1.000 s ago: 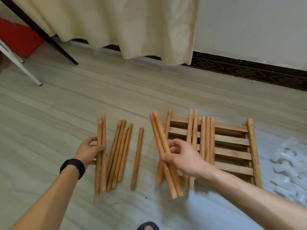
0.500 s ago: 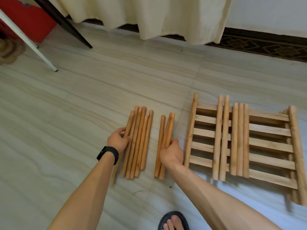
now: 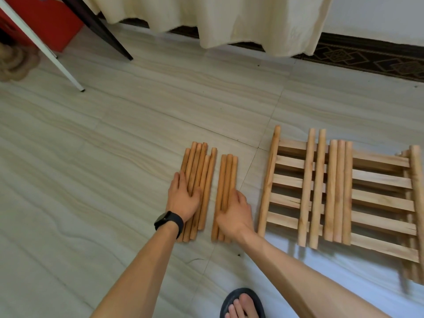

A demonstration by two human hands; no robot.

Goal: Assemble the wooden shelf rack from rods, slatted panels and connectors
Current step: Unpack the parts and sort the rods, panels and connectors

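Two bundles of wooden rods lie side by side on the tiled floor. My left hand (image 3: pixel 183 199) rests flat, fingers straight, on the left bundle of several rods (image 3: pixel 202 168). On the right bundle of three rods (image 3: pixel 227 173) lies my right hand (image 3: pixel 236 213), its fingers relaxed over the rods' near half. To the right lie stacked slatted panels (image 3: pixel 378 180), with several more rods (image 3: pixel 338 187) laid across them and one rod (image 3: pixel 269 180) along their left edge. No connectors are in view.
A cream curtain (image 3: pixel 229 19) hangs at the back over a dark patterned skirting. A white leg (image 3: pixel 43 47) and a dark leg (image 3: pixel 101 26) slant down at the far left, beside a red box (image 3: pixel 46 24). My sandalled foot (image 3: pixel 243 304) is at the bottom.
My right hand carried two rods left off the panels and set them by a single rod, forming a bundle of three. Both hands now lie flat on the bundles. The camera moved closer.
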